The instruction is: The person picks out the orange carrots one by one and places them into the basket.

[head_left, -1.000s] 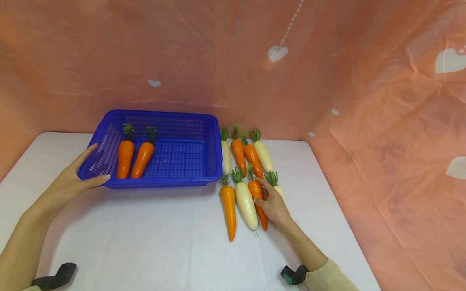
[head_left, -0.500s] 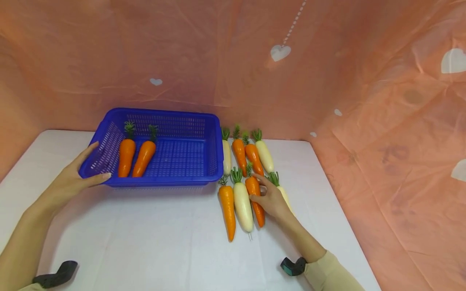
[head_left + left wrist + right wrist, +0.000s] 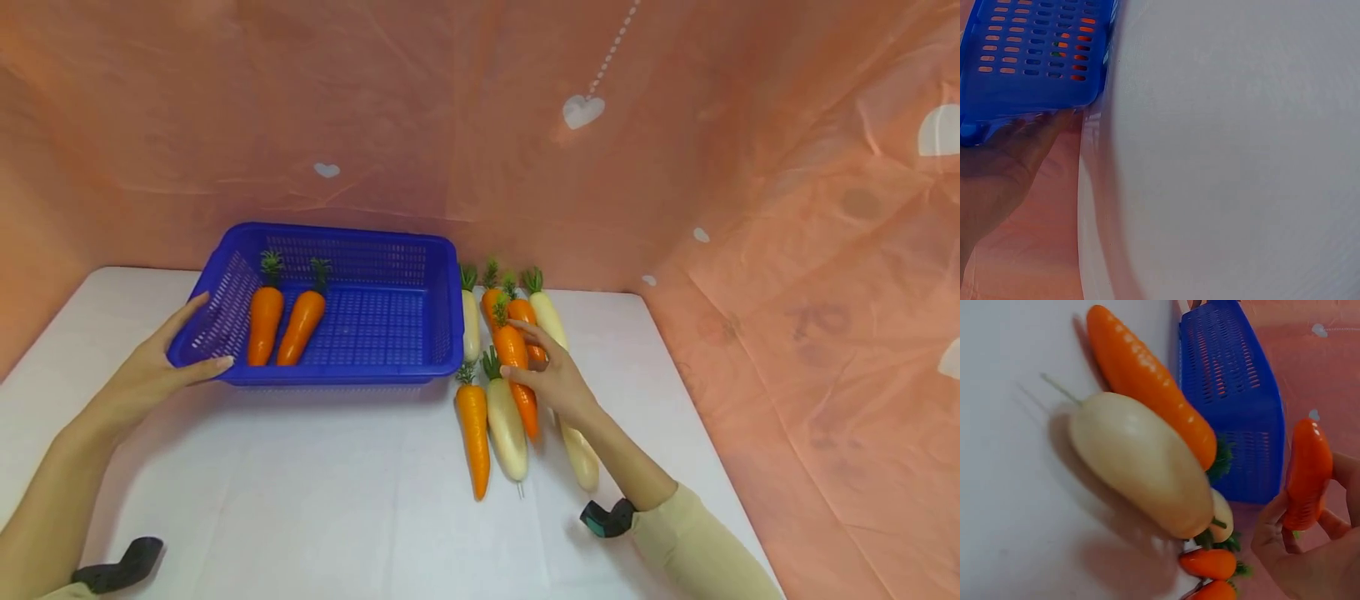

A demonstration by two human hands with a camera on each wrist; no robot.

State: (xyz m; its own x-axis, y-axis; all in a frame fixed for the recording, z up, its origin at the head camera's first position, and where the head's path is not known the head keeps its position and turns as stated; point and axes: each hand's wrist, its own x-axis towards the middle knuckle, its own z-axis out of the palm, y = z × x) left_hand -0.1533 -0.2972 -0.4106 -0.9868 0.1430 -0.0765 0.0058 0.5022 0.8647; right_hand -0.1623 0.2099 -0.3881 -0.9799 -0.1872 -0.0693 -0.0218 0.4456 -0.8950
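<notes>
Up in the right hand (image 3: 553, 373), pinched between thumb and fingers, an orange carrot (image 3: 512, 348) hangs clear of the table (image 3: 315, 483), right of centre, above a white radish (image 3: 507, 429)! Over by the far edge, left-hand fingers (image 3: 183, 318) grip the blue basket (image 3: 337, 374), two carrots (image 3: 266, 325) lying inside.

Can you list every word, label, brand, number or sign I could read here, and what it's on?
There is no readable text.
On the orange backdrop: faint dark marks, perhaps lettering, too blurred to read.
On the blue basket, carrots and white radishes: no lettering visible.
</notes>
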